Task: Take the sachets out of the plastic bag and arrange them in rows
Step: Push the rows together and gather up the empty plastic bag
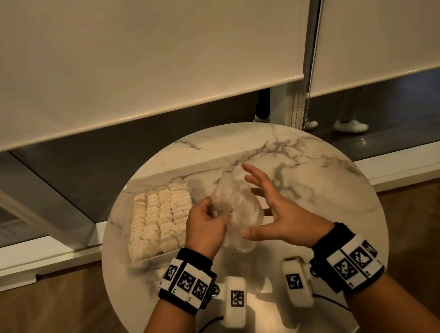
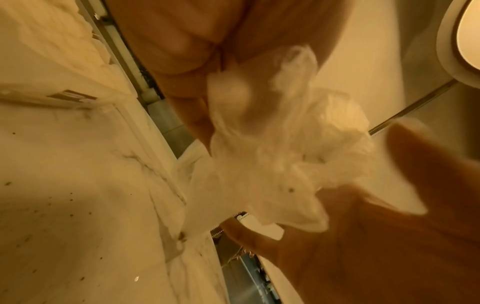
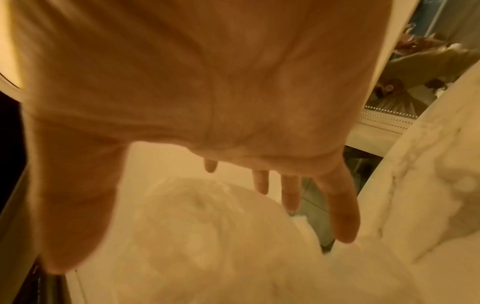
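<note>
A crumpled clear plastic bag [image 1: 235,209] hangs above the round marble table [image 1: 303,161]. My left hand [image 1: 207,226] grips its left side with curled fingers; in the left wrist view the bag [image 2: 280,156] bunches under those fingers. My right hand [image 1: 275,209] is spread wide just to the right of the bag, fingers straight, thumb under it. In the right wrist view the bag [image 3: 207,236] lies blurred below the open palm. Pale sachets [image 1: 160,216] lie in several neat rows on the table's left side. Whether the bag holds any sachets I cannot tell.
The table's edge [image 1: 108,250] runs close to the left of the rows. Roller blinds [image 1: 129,56] hang behind, with dark glass below them and someone's white shoes [image 1: 350,126] beyond. Wooden floor [image 1: 42,318] surrounds the table.
</note>
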Available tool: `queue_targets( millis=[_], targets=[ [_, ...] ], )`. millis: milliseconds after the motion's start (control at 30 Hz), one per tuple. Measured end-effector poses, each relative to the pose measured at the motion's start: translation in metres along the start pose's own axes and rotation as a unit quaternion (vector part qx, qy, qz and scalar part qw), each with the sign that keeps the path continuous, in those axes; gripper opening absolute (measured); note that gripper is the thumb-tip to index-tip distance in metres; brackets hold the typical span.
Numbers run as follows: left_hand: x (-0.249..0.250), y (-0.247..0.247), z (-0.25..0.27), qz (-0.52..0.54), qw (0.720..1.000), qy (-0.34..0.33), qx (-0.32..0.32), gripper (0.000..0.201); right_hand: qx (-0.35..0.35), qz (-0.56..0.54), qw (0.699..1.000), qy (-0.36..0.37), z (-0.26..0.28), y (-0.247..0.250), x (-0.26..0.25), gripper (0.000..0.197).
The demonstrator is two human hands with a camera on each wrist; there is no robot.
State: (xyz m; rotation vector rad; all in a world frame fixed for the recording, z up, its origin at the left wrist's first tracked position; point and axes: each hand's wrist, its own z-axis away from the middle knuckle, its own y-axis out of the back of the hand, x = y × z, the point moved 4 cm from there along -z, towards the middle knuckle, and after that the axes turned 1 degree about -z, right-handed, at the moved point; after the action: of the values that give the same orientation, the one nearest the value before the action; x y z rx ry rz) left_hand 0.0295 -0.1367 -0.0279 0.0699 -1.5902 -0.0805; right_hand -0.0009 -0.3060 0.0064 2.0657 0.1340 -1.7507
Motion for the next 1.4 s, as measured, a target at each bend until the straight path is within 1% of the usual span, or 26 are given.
queue_targets(
  millis=[67, 133, 167, 233, 300, 367, 433, 467, 533, 600, 667, 733, 833, 900, 933, 967, 1000, 1033, 1067, 1100, 1133, 1200, 1267, 1333, 1367, 1400],
  targets=[
    [0.000, -0.004, 0.003, -0.011, 1.000, 0.001, -0.023, 0.020, -0.018, 0.011, 1.000, 0.003, 0.002, 0.000, -0.003, 0.123],
    [0.000, -0.014, 0.007, -0.019, 0.998, 0.012, -0.057, 0.012, -0.030, 0.073, 0.997, -0.011, -0.002, -0.010, 0.002, 0.119],
    [0.002, -0.019, 0.009, -0.013, 0.997, 0.019, -0.071, 0.011, -0.014, 0.091, 0.996, -0.015, -0.005, -0.013, 0.008, 0.110],
    [0.004, -0.024, 0.011, 0.027, 0.994, 0.043, -0.098, 0.015, 0.051, 0.075, 0.996, -0.013, -0.009, -0.008, 0.017, 0.080],
    [0.007, -0.018, 0.010, 0.064, 0.991, 0.064, -0.098, 0.018, 0.100, 0.073, 0.992, -0.011, -0.009, 0.003, 0.023, 0.050],
    [0.011, -0.008, 0.009, 0.081, 0.991, 0.073, -0.081, 0.013, 0.141, 0.086, 0.986, -0.016, -0.009, 0.013, 0.026, 0.033],
    [0.014, -0.001, 0.010, 0.043, 0.994, 0.060, -0.080, 0.028, 0.180, 0.060, 0.982, -0.018, -0.009, 0.017, 0.028, 0.024],
    [0.014, -0.001, 0.011, 0.021, 0.994, 0.048, -0.094, 0.038, 0.192, 0.042, 0.980, -0.016, -0.010, 0.017, 0.028, 0.023],
    [0.014, -0.008, 0.016, 0.006, 0.990, 0.036, -0.134, 0.057, 0.191, -0.012, 0.982, -0.008, -0.014, 0.010, 0.028, 0.028],
    [0.010, -0.016, 0.018, 0.000, 0.991, 0.011, -0.134, 0.060, 0.172, -0.077, 0.982, 0.001, -0.016, -0.001, 0.028, 0.038],
    [0.008, -0.018, 0.017, -0.034, 0.995, -0.032, -0.088, 0.054, 0.165, -0.127, 0.978, -0.014, -0.015, -0.011, 0.028, 0.045],
    [0.006, -0.015, 0.015, -0.067, 0.995, -0.051, -0.046, 0.048, 0.153, -0.170, 0.973, -0.032, -0.014, -0.019, 0.027, 0.047],
    [0.007, -0.005, 0.012, -0.114, 0.991, -0.074, 0.018, 0.031, 0.137, -0.250, 0.957, -0.049, -0.012, -0.021, 0.026, 0.054],
    [0.014, -0.008, 0.017, -0.146, 0.982, -0.106, 0.053, 0.018, 0.122, -0.255, 0.957, -0.069, -0.011, -0.024, 0.021, 0.050],
    [0.016, -0.012, 0.021, -0.166, 0.977, -0.118, 0.054, 0.014, 0.111, -0.239, 0.961, -0.080, -0.011, -0.029, 0.018, 0.047],
    [0.017, -0.019, 0.025, -0.185, 0.974, -0.125, 0.036, 0.010, 0.113, -0.224, 0.964, -0.091, -0.012, -0.033, 0.018, 0.048],
    [0.018, -0.025, 0.029, -0.192, 0.973, -0.129, 0.004, 0.005, 0.132, -0.215, 0.962, -0.100, -0.014, -0.035, 0.019, 0.051],
    [0.018, -0.031, 0.033, -0.191, 0.972, -0.135, -0.032, 0.002, 0.166, -0.222, 0.955, -0.105, -0.015, -0.034, 0.023, 0.048],
    [0.019, -0.034, 0.036, -0.194, 0.968, -0.150, -0.059, 0.004, 0.205, -0.235, 0.944, -0.106, -0.015, -0.031, 0.023, 0.038],
    [0.020, -0.032, 0.038, -0.211, 0.960, -0.169, -0.074, 0.006, 0.237, -0.247, 0.934, -0.105, -0.013, -0.027, 0.024, 0.028],
    [0.022, -0.028, 0.039, -0.241, 0.949, -0.186, -0.076, 0.013, 0.251, -0.263, 0.926, -0.108, -0.012, -0.023, 0.022, 0.023],
    [0.023, -0.015, 0.037, -0.283, 0.939, -0.190, -0.048, 0.037, 0.232, -0.284, 0.925, -0.102, -0.008, -0.019, 0.012, 0.023],
    [0.027, -0.002, 0.038, -0.259, 0.951, -0.163, -0.037, 0.058, 0.182, -0.287, 0.936, -0.085, -0.006, -0.020, -0.001, 0.024],
    [0.033, 0.004, 0.040, -0.178, 0.975, -0.121, -0.055, 0.077, 0.129, -0.290, 0.944, -0.090, -0.006, -0.028, -0.010, 0.029],
    [0.036, 0.006, 0.042, -0.139, 0.983, -0.105, -0.062, 0.079, 0.092, -0.287, 0.949, -0.089, -0.006, -0.035, -0.014, 0.034],
    [0.039, 0.009, 0.043, -0.113, 0.987, -0.099, -0.058, 0.075, 0.047, -0.284, 0.954, -0.084, -0.006, -0.043, -0.019, 0.036]
  ],
)
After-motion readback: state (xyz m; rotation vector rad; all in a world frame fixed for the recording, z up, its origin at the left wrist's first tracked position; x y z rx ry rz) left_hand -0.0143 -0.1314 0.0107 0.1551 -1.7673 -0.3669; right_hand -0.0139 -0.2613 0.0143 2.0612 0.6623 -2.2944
